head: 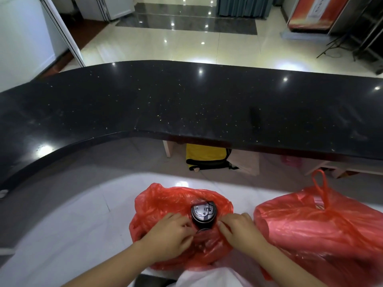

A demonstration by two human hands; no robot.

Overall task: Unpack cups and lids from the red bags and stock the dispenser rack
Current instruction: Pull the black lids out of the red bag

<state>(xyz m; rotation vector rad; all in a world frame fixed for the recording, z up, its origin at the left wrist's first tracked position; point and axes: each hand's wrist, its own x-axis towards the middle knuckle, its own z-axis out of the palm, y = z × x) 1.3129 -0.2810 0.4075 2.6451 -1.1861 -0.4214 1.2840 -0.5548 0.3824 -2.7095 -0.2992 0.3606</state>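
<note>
lids point(202, 213) stand stacked in a red bag point(165, 204) whose rim left hand point(169, 233) and right hand point(240, 228) pinch.

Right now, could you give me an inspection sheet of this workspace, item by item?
Surface: pale glossy worktop, below a curved black speckled stone counter.
Job's things: crumpled red plastic bag, opened around a stack of black plastic lids; second red plastic bag to its right, handle up. No dispenser rack seen.
Clutter: yellow and black bag under the counter.
Hands: left hand and right hand pinch the opened bag's plastic on either side of the lids.
Cables: thin cord on the far floor.
Surroundings: shiny tiled floor, dark tripod legs far right.
</note>
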